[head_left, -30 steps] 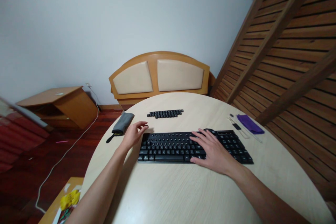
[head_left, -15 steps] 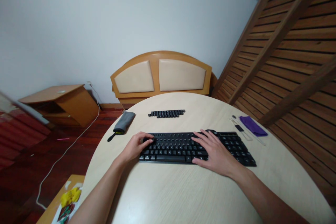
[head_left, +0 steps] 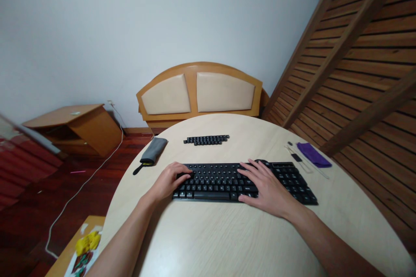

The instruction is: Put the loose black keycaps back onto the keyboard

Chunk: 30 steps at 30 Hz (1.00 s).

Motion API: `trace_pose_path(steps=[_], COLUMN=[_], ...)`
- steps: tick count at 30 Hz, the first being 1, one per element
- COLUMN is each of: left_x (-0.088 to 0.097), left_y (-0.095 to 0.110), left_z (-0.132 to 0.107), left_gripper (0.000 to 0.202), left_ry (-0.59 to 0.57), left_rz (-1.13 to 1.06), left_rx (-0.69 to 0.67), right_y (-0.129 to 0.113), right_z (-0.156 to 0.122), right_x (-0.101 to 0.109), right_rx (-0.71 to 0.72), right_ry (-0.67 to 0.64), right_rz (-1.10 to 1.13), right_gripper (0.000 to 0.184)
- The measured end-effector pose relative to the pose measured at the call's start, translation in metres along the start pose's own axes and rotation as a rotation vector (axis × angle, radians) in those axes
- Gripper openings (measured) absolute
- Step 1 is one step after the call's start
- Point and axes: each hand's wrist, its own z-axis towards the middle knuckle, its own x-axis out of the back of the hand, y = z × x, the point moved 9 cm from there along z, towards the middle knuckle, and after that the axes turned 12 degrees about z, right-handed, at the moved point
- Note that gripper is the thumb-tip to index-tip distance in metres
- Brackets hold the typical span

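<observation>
Left grip [head_left: 170,180], thumb and forefinger nearly together, met the left end of a long black plastic keyboard [head_left: 212,197]; anything pinched was hidden. Right grip [head_left: 268,188] lay spread, holding nothing, apparently steadying it on the round pale-wood tabletop [head_left: 208,238]. Beyond, small black keycaps [head_left: 208,140] sat in rows, presumably for order.

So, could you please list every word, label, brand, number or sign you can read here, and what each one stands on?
None can be read with certainty.
Keyboard: pale marks on the keys, too small and blurred to read.
Loose keycaps: pale marks, too small to read.
</observation>
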Motion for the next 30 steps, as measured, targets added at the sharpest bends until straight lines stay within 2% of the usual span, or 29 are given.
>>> trace_pose_path(steps=[10,19,30], left_x=[0.0,0.0,0.0], left_y=[-0.005,0.005,0.021], left_z=[-0.002,-0.001,-0.001], left_gripper=[0.019,0.019,0.02], left_ry=[-0.002,-0.007,-0.008], left_rz=[0.006,0.015,0.286], left_rx=[0.032,-0.086,-0.172], right_y=[0.001,0.002,0.0], right_z=[0.0,0.0,0.0], right_x=[-0.001,-0.002,0.0], right_rx=[-0.001,0.005,0.004], right_ry=[-0.001,0.008,0.013], right_rz=[-0.008,0.008,0.005], right_gripper=[0.073,0.072,0.071])
